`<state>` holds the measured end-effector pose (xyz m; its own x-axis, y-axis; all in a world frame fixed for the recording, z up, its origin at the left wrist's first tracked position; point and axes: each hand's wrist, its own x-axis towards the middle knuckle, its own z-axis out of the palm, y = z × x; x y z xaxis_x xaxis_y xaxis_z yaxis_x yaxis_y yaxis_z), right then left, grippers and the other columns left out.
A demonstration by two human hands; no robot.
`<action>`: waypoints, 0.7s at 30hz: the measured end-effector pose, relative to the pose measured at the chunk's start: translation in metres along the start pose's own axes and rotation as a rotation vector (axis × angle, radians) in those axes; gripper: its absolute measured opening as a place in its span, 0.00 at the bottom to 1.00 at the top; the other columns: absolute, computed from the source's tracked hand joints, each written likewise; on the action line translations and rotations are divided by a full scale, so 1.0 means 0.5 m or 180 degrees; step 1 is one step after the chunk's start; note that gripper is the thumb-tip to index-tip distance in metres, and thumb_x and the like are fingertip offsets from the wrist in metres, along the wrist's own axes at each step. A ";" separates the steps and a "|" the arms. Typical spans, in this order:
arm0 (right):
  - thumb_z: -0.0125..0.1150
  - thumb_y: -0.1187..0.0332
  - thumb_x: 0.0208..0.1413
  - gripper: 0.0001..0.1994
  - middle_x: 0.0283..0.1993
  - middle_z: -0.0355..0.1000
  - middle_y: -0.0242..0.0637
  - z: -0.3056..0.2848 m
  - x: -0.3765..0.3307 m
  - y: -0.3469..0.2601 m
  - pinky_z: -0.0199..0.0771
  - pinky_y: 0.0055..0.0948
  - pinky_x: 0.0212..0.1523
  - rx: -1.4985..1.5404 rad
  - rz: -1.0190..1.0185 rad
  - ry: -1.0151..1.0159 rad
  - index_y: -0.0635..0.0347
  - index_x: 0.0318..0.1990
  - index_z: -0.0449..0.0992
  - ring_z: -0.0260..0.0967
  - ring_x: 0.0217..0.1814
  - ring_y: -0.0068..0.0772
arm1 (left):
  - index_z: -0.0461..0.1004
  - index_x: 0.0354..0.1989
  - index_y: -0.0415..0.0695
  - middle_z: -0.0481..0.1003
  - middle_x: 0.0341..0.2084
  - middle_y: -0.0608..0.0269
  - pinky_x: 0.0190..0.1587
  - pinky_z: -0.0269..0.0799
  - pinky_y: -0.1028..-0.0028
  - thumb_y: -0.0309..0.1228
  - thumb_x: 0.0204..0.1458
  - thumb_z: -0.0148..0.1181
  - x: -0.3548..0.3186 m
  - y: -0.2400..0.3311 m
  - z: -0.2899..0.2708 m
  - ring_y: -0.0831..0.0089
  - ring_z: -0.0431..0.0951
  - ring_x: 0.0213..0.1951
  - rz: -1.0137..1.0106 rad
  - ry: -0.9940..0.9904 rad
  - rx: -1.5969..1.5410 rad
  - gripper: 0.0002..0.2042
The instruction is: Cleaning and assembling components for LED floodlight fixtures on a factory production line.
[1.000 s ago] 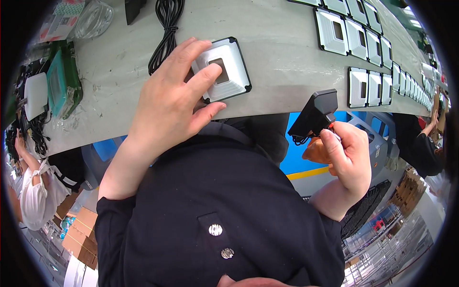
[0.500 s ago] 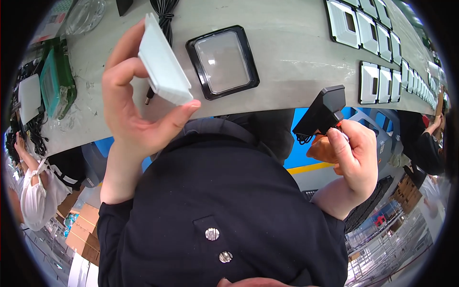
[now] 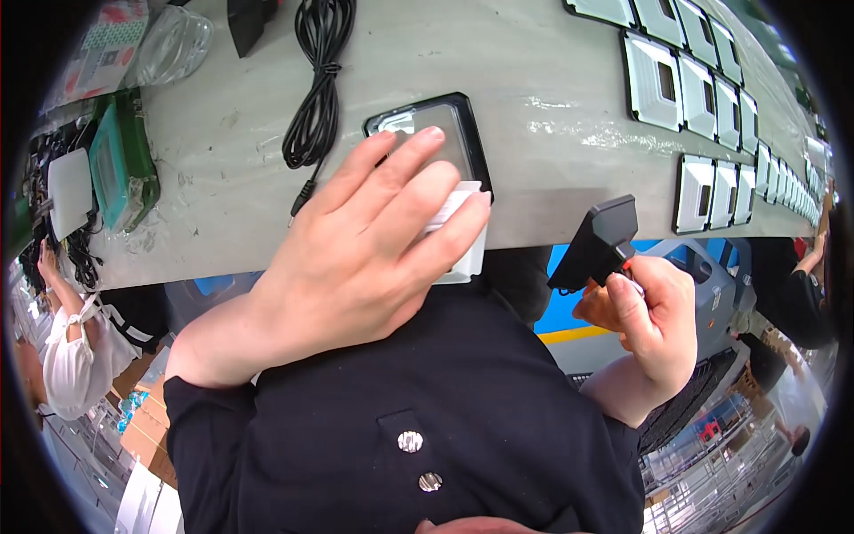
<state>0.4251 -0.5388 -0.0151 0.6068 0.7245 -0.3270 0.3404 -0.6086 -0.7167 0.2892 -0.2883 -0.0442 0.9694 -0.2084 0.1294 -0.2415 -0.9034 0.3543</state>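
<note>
My left hand [image 3: 356,240] reaches across the near edge of the table, palm down, gripping a white plastic housing piece [image 3: 468,258] with sloped sides. Its fingers cover most of that piece. Just beyond, on the table and partly hidden by the fingers, lies a black rectangular frame [image 3: 480,156] with a clear window. My right hand [image 3: 656,311] is closed around a black tool with a blocky, angled head [image 3: 598,236], held up off the table's near edge; its exact kind is unclear.
A bundled black cable [image 3: 318,89] lies left of the frame. White-and-black housings [image 3: 654,80] stand in rows at the right. At the far left are a green tray [image 3: 135,169], clear plastic packaging [image 3: 176,44] and tangled cables. Other people work at both sides.
My left hand has swung right and turned palm down, bringing the white piece from upright at the left to the near side of the black frame. The right hand keeps its hold.
</note>
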 end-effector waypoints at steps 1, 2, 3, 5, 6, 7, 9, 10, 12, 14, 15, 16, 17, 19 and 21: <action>0.53 0.66 0.54 0.14 0.15 0.66 0.36 0.000 0.001 -0.003 0.56 0.25 0.18 0.0001 -0.0024 -0.0002 0.65 0.20 0.69 0.61 0.15 0.26 | 0.70 0.53 0.49 0.65 0.47 0.57 0.59 0.61 0.53 0.27 0.25 0.67 0.005 0.000 0.002 0.53 0.67 0.57 -0.0012 0.0007 0.0019 0.36; 0.56 0.68 0.52 0.13 0.16 0.67 0.36 0.001 0.001 -0.007 0.58 0.28 0.20 0.0077 0.0119 0.0011 0.64 0.18 0.68 0.62 0.17 0.32 | 0.69 0.54 0.49 0.64 0.47 0.57 0.59 0.60 0.53 0.27 0.25 0.68 0.009 -0.003 0.005 0.54 0.67 0.57 -0.0006 -0.0122 -0.0077 0.36; 0.59 0.69 0.49 0.14 0.16 0.69 0.37 0.001 0.001 -0.009 0.59 0.31 0.23 0.0153 0.0264 0.0021 0.63 0.17 0.66 0.63 0.19 0.38 | 0.68 0.55 0.49 0.64 0.48 0.57 0.60 0.59 0.52 0.27 0.25 0.68 0.011 -0.006 0.008 0.55 0.67 0.57 -0.0002 -0.0252 -0.0176 0.37; 0.59 0.69 0.49 0.14 0.16 0.69 0.37 0.003 0.000 -0.002 0.59 0.31 0.23 0.0230 0.0282 0.0058 0.63 0.17 0.66 0.63 0.19 0.39 | 0.67 0.55 0.49 0.63 0.48 0.57 0.60 0.58 0.52 0.28 0.25 0.69 0.009 -0.006 0.009 0.55 0.67 0.57 -0.0014 -0.0269 -0.0077 0.38; 0.59 0.69 0.49 0.14 0.16 0.69 0.37 0.002 0.001 -0.003 0.59 0.31 0.23 0.0219 0.0302 0.0029 0.63 0.17 0.66 0.62 0.19 0.39 | 0.67 0.55 0.49 0.63 0.48 0.57 0.60 0.58 0.52 0.28 0.25 0.69 0.009 -0.006 0.006 0.56 0.68 0.57 -0.0068 -0.0316 -0.0174 0.38; 0.59 0.69 0.49 0.13 0.16 0.69 0.37 0.000 0.002 -0.003 0.59 0.32 0.23 0.0206 0.0324 0.0000 0.63 0.17 0.66 0.62 0.19 0.39 | 0.67 0.55 0.49 0.62 0.47 0.58 0.60 0.58 0.51 0.27 0.24 0.69 0.010 -0.007 0.004 0.56 0.68 0.56 -0.0123 -0.0362 -0.0273 0.38; 0.59 0.69 0.49 0.13 0.16 0.69 0.37 -0.006 0.010 -0.011 0.59 0.32 0.23 0.0141 0.0272 -0.0030 0.63 0.16 0.65 0.62 0.19 0.38 | 0.67 0.54 0.48 0.63 0.47 0.57 0.60 0.58 0.51 0.28 0.24 0.69 0.016 -0.008 -0.005 0.56 0.68 0.56 -0.0160 -0.0423 -0.0361 0.38; 0.59 0.69 0.48 0.13 0.16 0.69 0.37 -0.008 0.012 -0.014 0.59 0.32 0.23 0.0072 0.0226 -0.0056 0.64 0.16 0.65 0.62 0.19 0.38 | 0.67 0.54 0.48 0.63 0.48 0.56 0.60 0.58 0.51 0.28 0.23 0.70 0.019 -0.008 -0.010 0.56 0.68 0.55 -0.0191 -0.0482 -0.0454 0.38; 0.59 0.70 0.48 0.13 0.16 0.69 0.37 -0.008 0.015 -0.016 0.59 0.32 0.23 0.0081 0.0222 -0.0040 0.64 0.16 0.65 0.62 0.19 0.38 | 0.67 0.54 0.47 0.64 0.48 0.55 0.59 0.60 0.52 0.28 0.23 0.71 0.024 -0.010 -0.025 0.56 0.69 0.54 -0.0208 -0.0437 -0.0580 0.39; 0.59 0.70 0.48 0.13 0.16 0.68 0.37 -0.008 0.014 -0.016 0.59 0.32 0.23 0.0085 0.0218 -0.0015 0.64 0.16 0.65 0.62 0.19 0.38 | 0.67 0.54 0.47 0.65 0.49 0.53 0.58 0.61 0.53 0.28 0.22 0.71 0.016 -0.011 -0.031 0.55 0.70 0.53 -0.0216 -0.0386 -0.0706 0.39; 0.59 0.70 0.48 0.13 0.16 0.68 0.37 -0.008 0.012 -0.015 0.59 0.32 0.23 0.0071 0.0181 0.0013 0.64 0.17 0.65 0.62 0.19 0.38 | 0.67 0.54 0.46 0.66 0.50 0.51 0.56 0.63 0.54 0.28 0.22 0.73 0.006 -0.013 -0.029 0.55 0.70 0.52 -0.0262 0.0026 -0.0745 0.40; 0.59 0.70 0.49 0.14 0.16 0.68 0.37 -0.008 0.010 -0.014 0.59 0.32 0.23 0.0055 0.0144 0.0044 0.64 0.17 0.65 0.62 0.19 0.38 | 0.67 0.54 0.46 0.67 0.51 0.50 0.55 0.65 0.55 0.28 0.21 0.74 0.001 -0.014 -0.029 0.54 0.71 0.50 -0.0304 0.0438 -0.0783 0.40; 0.59 0.70 0.49 0.14 0.16 0.68 0.37 -0.008 0.009 -0.015 0.59 0.32 0.23 0.0039 0.0152 0.0058 0.64 0.17 0.65 0.62 0.19 0.38 | 0.67 0.54 0.45 0.68 0.51 0.49 0.52 0.68 0.57 0.29 0.21 0.75 0.004 -0.013 -0.036 0.54 0.71 0.49 -0.0467 0.0475 -0.0614 0.41; 0.59 0.69 0.49 0.14 0.16 0.68 0.37 -0.008 0.007 -0.019 0.59 0.32 0.23 0.0075 0.0206 0.0062 0.64 0.17 0.65 0.63 0.19 0.39 | 0.68 0.53 0.44 0.68 0.52 0.50 0.51 0.68 0.58 0.30 0.21 0.75 0.012 -0.016 -0.035 0.53 0.71 0.49 -0.0595 0.0287 -0.0182 0.40; 0.59 0.69 0.49 0.14 0.16 0.68 0.37 -0.003 0.010 -0.020 0.59 0.32 0.23 -0.0011 0.0086 0.0060 0.63 0.17 0.65 0.63 0.20 0.39 | 0.68 0.53 0.45 0.68 0.52 0.51 0.51 0.67 0.59 0.30 0.23 0.75 0.011 -0.016 -0.025 0.54 0.71 0.50 -0.0686 0.0256 -0.0155 0.39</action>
<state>0.4260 -0.5294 -0.0084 0.6293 0.7015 -0.3346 0.3262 -0.6291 -0.7056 0.2958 -0.2772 -0.0347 0.9927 0.0198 0.1187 -0.0329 -0.9043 0.4257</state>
